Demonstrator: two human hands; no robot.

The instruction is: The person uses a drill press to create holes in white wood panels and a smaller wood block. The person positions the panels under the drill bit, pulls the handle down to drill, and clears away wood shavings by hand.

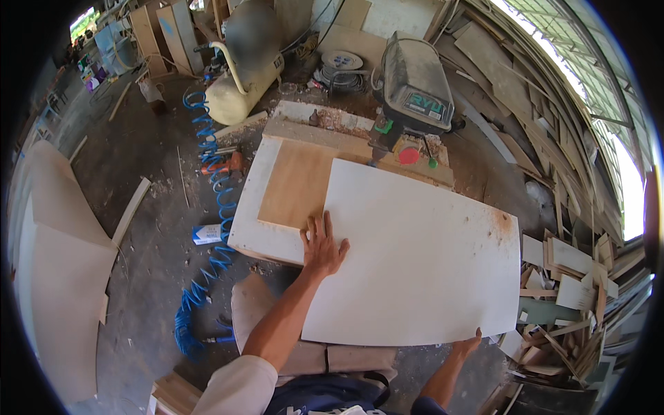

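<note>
A large white panel (415, 256) lies slantwise on a worktable under the head of a drill press (415, 86). My left hand (324, 245) rests flat with spread fingers at the panel's left edge, its fingertips reaching a light brown wooden board (297, 183). At the near right edge, my right hand (468, 342) grips the white panel, with some fingers hidden beneath it. Sawdust marks the panel's far right corner. A wooden fence strip (353, 146) runs along the back of the white tabletop (242, 225).
A coiled blue air hose (223, 200) trails on the left floor near a cream compressor tank (238, 97) and an orange tool (228, 164). Scrap wood (560, 277) is heaped at right. A curved pale sheet (62, 270) stands far left. A padded seat (252, 304) sits below the table.
</note>
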